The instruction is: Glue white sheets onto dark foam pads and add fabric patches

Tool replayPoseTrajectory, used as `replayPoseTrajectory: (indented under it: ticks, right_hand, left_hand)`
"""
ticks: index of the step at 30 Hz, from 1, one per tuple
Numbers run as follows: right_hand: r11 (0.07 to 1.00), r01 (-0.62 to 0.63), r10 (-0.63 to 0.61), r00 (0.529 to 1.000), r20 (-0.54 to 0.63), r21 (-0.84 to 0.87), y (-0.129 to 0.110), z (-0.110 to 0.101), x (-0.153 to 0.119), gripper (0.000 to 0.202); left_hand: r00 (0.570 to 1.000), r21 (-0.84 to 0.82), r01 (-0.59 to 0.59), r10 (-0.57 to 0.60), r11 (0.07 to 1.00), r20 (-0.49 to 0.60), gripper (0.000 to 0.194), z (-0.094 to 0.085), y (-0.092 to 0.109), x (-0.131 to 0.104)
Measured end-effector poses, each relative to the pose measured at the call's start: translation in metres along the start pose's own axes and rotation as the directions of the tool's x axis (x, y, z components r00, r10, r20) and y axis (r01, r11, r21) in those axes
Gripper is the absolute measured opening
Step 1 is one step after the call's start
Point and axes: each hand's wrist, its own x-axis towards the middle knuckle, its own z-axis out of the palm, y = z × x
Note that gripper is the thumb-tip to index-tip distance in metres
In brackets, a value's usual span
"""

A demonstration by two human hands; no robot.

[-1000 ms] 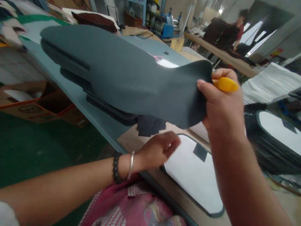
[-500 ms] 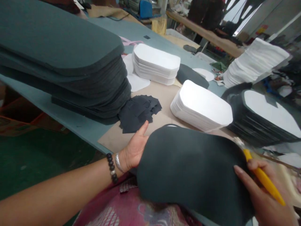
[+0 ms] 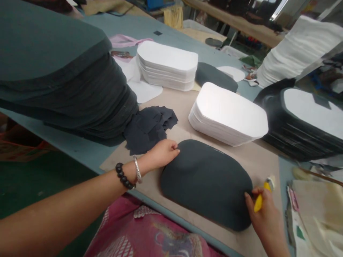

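A dark green-grey rounded sheet (image 3: pixel 206 184) lies on the beige board (image 3: pixel 184 123) in front of me. My left hand (image 3: pixel 164 152) pinches its upper left edge, fingers curled together. At its right end my right hand (image 3: pixel 264 208) has the thumb on the sheet's edge and the fingers closed round a yellow-handled brush (image 3: pixel 264 194), bristles pointing up and away. Just beyond my left hand lies a loose pile of small dark square pieces (image 3: pixel 150 128). A stack of white rounded pieces (image 3: pixel 230 112) stands behind the sheet.
A tall stack of dark sheets (image 3: pixel 88 89) rises at left. Another white stack (image 3: pixel 168 64) stands farther back. On the right are a dark stack topped with white (image 3: pixel 308 125) and a leaning pile of white pieces (image 3: pixel 300 50). Papers (image 3: pixel 318 214) lie at lower right.
The dark sheet has come down from a raised, tilted position onto the board. My left hand has gone from spread fingers to a pinch at its edge. My right hand moved left with the brush.
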Motion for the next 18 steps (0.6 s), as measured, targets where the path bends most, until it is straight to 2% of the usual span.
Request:
replayPoseTrajectory:
  ticks: [3, 7, 18]
  right_hand:
    - [0.999, -0.001, 0.0, 1.0, -0.021, -0.034, -0.001, 0.001, -0.002, 0.028]
    - [0.998, -0.024, 0.022, 0.999, -0.028, -0.052, -0.004, -0.001, 0.001, 0.029]
    - [0.997, -0.031, 0.033, 0.999, 0.038, -0.074, 0.013, 0.007, 0.006, 0.034]
  left_hand:
    - [0.996, 0.226, -0.053, 0.067, 0.973, -0.051, 0.023, -0.002, -0.003, 0.002]
    - [0.995, 0.386, -0.025, 0.062, 0.922, -0.084, 0.023, -0.005, -0.002, 0.008]
    - [0.998, 0.477, 0.001, 0.028, 0.879, -0.054, 0.022, -0.002, -0.008, 0.016]
